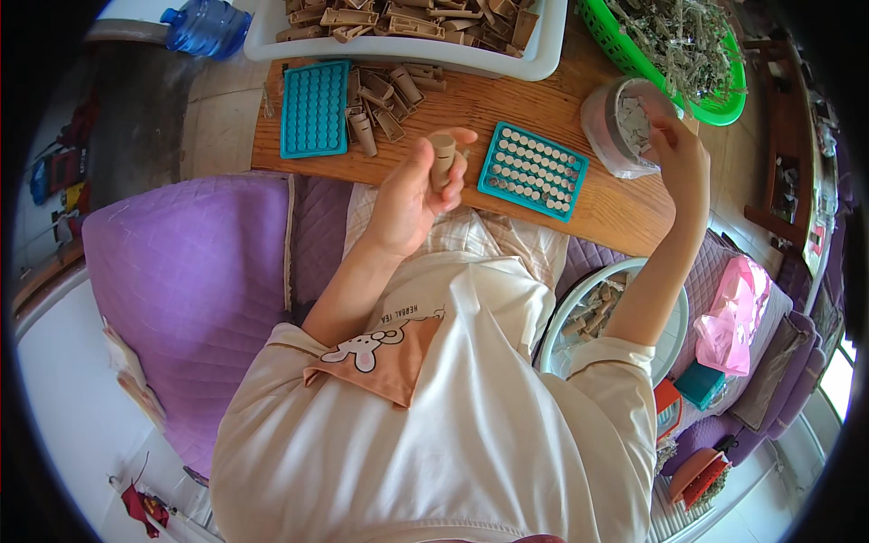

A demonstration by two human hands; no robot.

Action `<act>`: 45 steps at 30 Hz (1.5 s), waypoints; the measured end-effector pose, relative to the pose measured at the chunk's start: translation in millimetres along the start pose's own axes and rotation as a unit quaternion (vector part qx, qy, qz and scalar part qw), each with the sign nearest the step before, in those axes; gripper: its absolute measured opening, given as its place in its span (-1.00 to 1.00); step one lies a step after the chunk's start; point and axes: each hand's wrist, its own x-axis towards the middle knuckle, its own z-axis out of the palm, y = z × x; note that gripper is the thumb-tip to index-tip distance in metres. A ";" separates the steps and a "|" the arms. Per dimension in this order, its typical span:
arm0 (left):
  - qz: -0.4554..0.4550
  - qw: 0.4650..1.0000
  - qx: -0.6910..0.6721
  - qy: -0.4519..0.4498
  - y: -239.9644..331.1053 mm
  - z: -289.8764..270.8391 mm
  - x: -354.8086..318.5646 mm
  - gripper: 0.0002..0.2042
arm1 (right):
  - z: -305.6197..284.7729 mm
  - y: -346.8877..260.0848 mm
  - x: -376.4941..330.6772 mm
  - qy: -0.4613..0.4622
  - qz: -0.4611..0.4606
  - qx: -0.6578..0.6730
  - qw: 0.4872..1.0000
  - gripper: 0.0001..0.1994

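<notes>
Nearest the head, around the middle of the frame, the left hand (412, 199) holds a tan tapered piece (443, 158) roughly upright, thumb on one side, curled fingers on the other, its round end uppermost. The piece should be light and stiff, probably moulded plastic, and a little slick; its round body gives the best hold, with a modest squeeze leaving the end uncovered.

Just past it, right of centre, lies a teal tray (490, 183) with rows of small pale discs (541, 168). Those look light and hard, easily rolled away, so each is best pinched by its edge.

Toward the upper right, the right hand (674, 149) is bent over a clear container (602, 136), fingers drawn close to the thumb at its rim; whether anything sits between them I can't tell. The pale bits (634, 122) inside look thin (perhaps brittle too), which would suit a light fingertip pinch.

Further off, upper left of centre, similar tan parts (389, 100) lie in a loose heap beside another teal tray (315, 109). Farthest, along the top, a white tub (493, 61) holds many more.
</notes>
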 end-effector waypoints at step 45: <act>-0.205 0.912 -0.355 -0.015 -18.8 17.6 -6.0 -0.64 | 32.1 35.6 -54.8 0.238 0.085 0.159 0.954 -0.91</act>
